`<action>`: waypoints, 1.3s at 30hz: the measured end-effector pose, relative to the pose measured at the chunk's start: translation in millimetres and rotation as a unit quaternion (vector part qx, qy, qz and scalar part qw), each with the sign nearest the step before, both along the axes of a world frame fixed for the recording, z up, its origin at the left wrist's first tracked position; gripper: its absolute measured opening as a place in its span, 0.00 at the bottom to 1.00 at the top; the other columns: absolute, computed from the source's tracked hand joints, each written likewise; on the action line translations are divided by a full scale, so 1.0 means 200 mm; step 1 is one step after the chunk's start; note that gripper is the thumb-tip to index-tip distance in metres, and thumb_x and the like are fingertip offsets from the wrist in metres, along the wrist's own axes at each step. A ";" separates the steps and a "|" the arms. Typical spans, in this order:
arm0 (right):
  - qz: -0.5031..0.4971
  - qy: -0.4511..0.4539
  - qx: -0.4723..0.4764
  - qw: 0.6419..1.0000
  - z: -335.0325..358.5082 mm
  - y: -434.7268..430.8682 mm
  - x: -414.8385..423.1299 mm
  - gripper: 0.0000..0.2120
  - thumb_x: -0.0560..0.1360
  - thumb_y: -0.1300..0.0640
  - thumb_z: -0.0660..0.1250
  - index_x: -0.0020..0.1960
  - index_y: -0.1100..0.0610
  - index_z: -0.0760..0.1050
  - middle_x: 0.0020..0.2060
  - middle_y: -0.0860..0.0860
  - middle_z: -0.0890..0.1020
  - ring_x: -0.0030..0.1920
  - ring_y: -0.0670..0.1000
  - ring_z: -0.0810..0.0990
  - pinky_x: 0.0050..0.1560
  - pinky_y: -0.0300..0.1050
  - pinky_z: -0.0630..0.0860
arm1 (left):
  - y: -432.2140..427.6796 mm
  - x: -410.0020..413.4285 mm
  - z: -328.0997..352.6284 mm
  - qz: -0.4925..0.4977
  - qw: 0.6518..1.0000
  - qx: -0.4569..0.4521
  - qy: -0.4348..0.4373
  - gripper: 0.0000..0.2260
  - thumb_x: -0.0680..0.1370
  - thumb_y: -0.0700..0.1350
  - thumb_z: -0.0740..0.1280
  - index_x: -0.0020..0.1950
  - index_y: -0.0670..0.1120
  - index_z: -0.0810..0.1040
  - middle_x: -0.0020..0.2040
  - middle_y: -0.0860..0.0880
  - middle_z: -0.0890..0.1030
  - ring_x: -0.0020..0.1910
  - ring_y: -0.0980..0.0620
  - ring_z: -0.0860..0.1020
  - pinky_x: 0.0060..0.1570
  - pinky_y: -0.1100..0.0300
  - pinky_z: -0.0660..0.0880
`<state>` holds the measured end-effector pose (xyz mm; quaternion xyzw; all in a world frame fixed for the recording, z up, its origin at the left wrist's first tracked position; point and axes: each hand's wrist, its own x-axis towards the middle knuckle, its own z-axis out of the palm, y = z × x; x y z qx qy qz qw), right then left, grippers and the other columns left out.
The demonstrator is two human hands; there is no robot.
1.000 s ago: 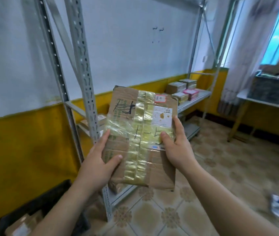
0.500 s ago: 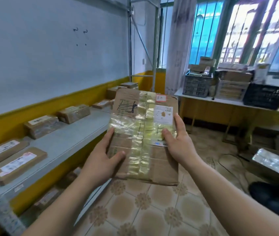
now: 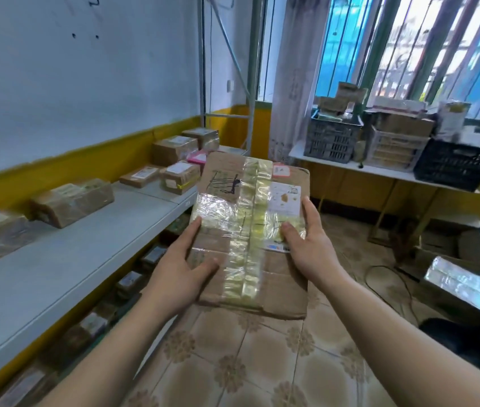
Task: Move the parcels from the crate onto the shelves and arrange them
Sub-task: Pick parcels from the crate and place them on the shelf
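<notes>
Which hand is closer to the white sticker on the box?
Right. The right hand grips the right edge of the parcel, its thumb just below the white sticker. The left hand grips the left edge, across the tape from the sticker.

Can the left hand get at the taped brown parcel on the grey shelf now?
Probably not yet: the left hand holds the flat cardboard parcel with the right hand. Nothing stands between it and the taped brown parcel on the shelf, so once freed it likely could.
</notes>
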<state>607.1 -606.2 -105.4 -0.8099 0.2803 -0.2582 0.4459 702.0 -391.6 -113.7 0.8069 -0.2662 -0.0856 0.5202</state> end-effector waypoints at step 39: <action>0.029 -0.021 0.036 0.999 0.10 -2.44 1.93 0.32 0.82 0.48 0.62 0.80 0.40 0.48 0.60 0.43 0.74 0.46 0.42 0.76 0.40 0.39 0.72 | -2.44 1.91 0.13 0.008 0.999 0.004 -0.031 0.33 0.77 0.47 0.70 0.78 0.58 0.57 0.63 0.61 0.68 0.58 0.62 0.68 0.39 0.81 0.65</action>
